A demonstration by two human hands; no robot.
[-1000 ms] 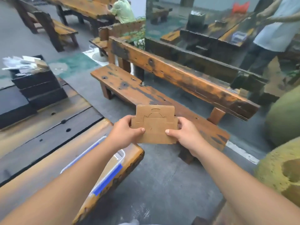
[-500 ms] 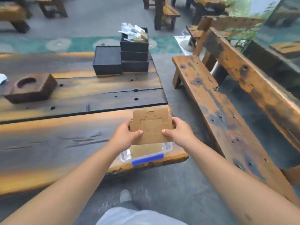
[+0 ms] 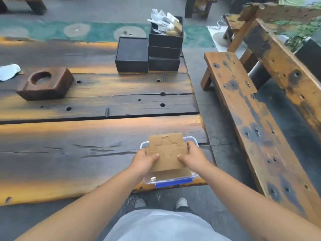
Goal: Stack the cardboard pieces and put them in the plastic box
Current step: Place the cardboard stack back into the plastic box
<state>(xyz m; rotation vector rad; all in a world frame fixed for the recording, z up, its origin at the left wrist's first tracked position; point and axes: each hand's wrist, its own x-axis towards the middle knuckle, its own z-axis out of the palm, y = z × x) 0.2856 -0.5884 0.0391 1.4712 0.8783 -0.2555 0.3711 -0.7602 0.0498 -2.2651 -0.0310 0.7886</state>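
You've got soft, even daylight, no hard shadows. Warm orange sheen glares off the table (image 3: 97, 126) planks. Wide-angle bend curves the bench (image 3: 246, 108) and far edges. Slight motion blur overall; forearms at the bottom are soft, centre is sharpest.

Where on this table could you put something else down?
The wide bare planks left of the plastic box, nearer than the wooden block, look free. The far right corner is crowded with black boxes. Both hands hold cardboard pieces over the plastic box.
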